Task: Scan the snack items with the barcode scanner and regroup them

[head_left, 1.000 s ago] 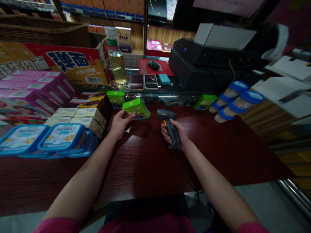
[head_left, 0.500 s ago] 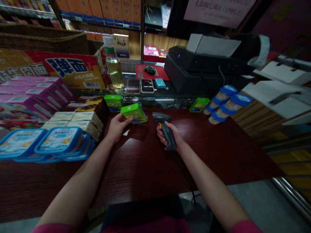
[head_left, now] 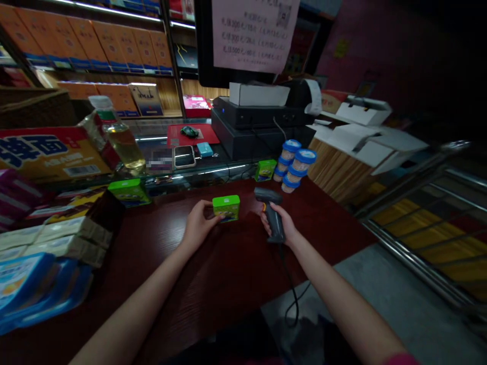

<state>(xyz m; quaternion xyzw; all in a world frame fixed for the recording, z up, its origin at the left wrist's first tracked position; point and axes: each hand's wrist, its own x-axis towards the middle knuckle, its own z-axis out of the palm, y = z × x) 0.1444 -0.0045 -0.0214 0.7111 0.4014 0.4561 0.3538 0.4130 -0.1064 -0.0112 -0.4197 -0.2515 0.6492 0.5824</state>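
My left hand [head_left: 202,221] grips a small green box [head_left: 227,208] by its left end, just over the dark wooden counter [head_left: 220,274]. To the right, my right hand [head_left: 282,221] is wrapped around the handle of a grey barcode scanner [head_left: 274,215], whose head points left toward the box. A cord [head_left: 287,284] hangs from the scanner's base over the counter's front edge. Two similar packs stand farther back: a left green box [head_left: 130,192] and a right green box [head_left: 265,170], the latter beside stacked blue-lidded tubs [head_left: 294,165].
On the left are blue-lidded containers [head_left: 26,289], cream-coloured packs [head_left: 61,235] and a noodle carton [head_left: 49,152]. A bottle [head_left: 122,139] and a phone [head_left: 184,156] stand on the glass shelf behind. A black machine [head_left: 262,121] is at the back, and a metal railing [head_left: 414,258] at the right.
The view has turned to the right. My left hand has carried the green box rightward, away from the left green box, and the box now sits more upright. My right hand still holds the scanner.
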